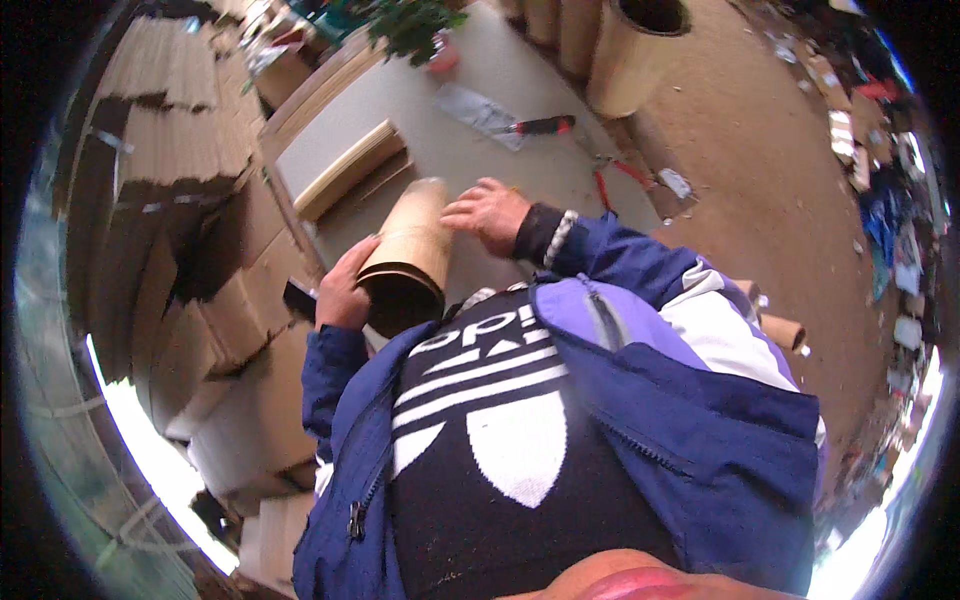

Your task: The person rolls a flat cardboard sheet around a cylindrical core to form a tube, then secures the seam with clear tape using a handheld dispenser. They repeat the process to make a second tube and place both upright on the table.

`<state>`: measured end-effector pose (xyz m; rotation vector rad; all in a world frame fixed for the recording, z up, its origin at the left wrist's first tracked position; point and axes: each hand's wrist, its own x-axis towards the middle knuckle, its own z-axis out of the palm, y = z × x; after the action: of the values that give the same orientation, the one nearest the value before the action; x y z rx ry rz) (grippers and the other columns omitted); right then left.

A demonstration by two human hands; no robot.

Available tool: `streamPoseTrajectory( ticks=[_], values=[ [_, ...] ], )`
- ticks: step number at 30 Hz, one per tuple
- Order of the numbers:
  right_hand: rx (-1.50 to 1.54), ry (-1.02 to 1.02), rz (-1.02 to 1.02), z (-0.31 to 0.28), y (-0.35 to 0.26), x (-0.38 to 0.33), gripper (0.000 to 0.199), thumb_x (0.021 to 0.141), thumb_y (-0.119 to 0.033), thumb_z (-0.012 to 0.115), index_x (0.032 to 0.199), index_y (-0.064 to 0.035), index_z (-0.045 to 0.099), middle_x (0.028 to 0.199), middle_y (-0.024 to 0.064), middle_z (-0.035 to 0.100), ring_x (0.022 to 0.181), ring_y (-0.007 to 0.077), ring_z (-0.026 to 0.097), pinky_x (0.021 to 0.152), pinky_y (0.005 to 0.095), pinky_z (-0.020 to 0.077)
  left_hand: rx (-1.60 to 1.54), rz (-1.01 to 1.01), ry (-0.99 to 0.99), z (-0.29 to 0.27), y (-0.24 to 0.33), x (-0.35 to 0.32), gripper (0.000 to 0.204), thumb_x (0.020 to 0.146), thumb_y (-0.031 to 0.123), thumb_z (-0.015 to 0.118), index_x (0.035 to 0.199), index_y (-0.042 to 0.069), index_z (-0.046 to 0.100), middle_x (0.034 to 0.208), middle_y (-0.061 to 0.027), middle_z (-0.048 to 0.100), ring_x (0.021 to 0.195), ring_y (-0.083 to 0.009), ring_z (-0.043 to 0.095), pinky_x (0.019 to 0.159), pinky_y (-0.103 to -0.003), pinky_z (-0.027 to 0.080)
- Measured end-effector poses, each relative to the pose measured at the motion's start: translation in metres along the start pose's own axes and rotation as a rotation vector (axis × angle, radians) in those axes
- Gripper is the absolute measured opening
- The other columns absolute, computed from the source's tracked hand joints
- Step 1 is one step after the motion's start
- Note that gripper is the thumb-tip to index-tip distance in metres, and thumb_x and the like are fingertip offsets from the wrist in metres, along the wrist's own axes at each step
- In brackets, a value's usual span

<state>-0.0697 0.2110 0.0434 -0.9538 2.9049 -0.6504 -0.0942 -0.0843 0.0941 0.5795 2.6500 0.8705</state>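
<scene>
Cardboard, a brown sheet rolled into a loose tube (412, 250), is lying near the middle of the view on a grey worktable (470, 80), its dark open end pointing toward the person's chest at about six o'clock. The left hand (343, 287) is gripping that near end from the nine o'clock side, fingers curled together around the rim and clamped on the rolled layers. The right hand (487, 212) is resting at the tube's two o'clock side, palm down with fingers slightly apart, fingertips touching the tube's upper wall near its far end. Both forearms are wearing sleeves of a blue and purple jacket with white panels, open over a black top with white stripes. At eleven o'clock of the tube, a stack of pale flat cardboard sheets (350, 168) is lying on the table, near but apart from it. At one o'clock, well apart, a knife with a red and black handle (540, 126) is resting on a clear plastic sheet, and red-handled pliers (612, 178) are lying at the table's edge. Tall upright cardboard tubes (632, 50) are standing at twelve to one o'clock. Heaps of flattened brown cardboard (170, 180) are filling the nine o'clock side, and bare brown ground is spreading at three o'clock.
</scene>
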Motion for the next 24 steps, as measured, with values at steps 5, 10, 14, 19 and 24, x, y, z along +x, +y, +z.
streamPoseTrajectory(
  ticks=[5, 10, 14, 19, 24],
  values=[
    [-0.039, 0.493, -0.465, -0.02, -0.042, -0.021, 0.052, 0.082, -0.018, 0.066, 0.133, -0.0241, 0.06, 0.132, 0.0057, 0.059, 0.085, 0.0154, 0.061, 0.068, 0.0265, 0.0531, -0.185, -0.08, 0.031, -0.007, -0.004, 0.02, 0.041, 0.086, 0.003, 0.056, 0.126, 0.004, 0.065, 0.128, -0.0184, 0.064, 0.12, -0.0275, 0.062, 0.104, -0.033, 0.046],
    [-0.117, 0.268, -0.195, -0.025, -0.045, -0.004, 0.007, 0.074, -0.019, 0.067, 0.081, -0.0186, 0.065, 0.088, 0.0023, 0.055, 0.075, 0.0195, 0.062, 0.057, 0.034, 0.0529, -0.01, 0.089, 0.002, -0.007, 0.014, 0.047, 0.04, 0.094, 0.02, 0.061, 0.131, 0.004, 0.06, 0.132, -0.0176, 0.062, 0.122, -0.0268, 0.06, 0.105, -0.036, 0.044],
    [-0.033, 0.488, 0.018, -0.069, -0.024, -0.01, 0.007, 0.073, -0.018, 0.069, 0.076, -0.016, 0.064, 0.078, 0.0032, 0.057, 0.071, 0.0263, 0.064, 0.059, 0.0387, 0.0538, -0.803, 0.113, 0.078, -0.006, 0.006, 0.054, 0.057, 0.102, 0.042, 0.055, 0.145, 0.005, 0.047, 0.14, -0.0099, 0.056, 0.115, -0.0181, 0.06, 0.095, -0.033, 0.049],
    [0.009, 0.68, 0.326, -0.168, -0.008, -0.084, 0.018, 0.071, -0.007, 0.068, 0.089, -0.0086, 0.07, 0.089, 0.0115, 0.067, 0.08, 0.0325, 0.068, 0.069, 0.0406, 0.0565, -0.646, -0.035, -0.143, 0.016, -0.039, 0.048, 0.039, 0.102, 0.016, 0.057, 0.14, 0.006, 0.052, 0.128, -0.0079, 0.062, 0.103, -0.0148, 0.064, 0.086, -0.027, 0.051],
    [-0.15, 0.775, 0.438, -0.203, 0.022, -0.139, 0.011, 0.077, 0.002, 0.065, 0.085, -0.0043, 0.068, 0.084, 0.0163, 0.066, 0.078, 0.036, 0.066, 0.066, 0.0399, 0.0535, -0.342, -0.048, -0.221, 0.061, -0.052, 0.035, 0.042, 0.093, 0.018, 0.069, 0.132, 0.005, 0.058, 0.115, -0.0109, 0.071, 0.101, -0.0182, 0.069, 0.089, -0.031, 0.054]
  ],
)
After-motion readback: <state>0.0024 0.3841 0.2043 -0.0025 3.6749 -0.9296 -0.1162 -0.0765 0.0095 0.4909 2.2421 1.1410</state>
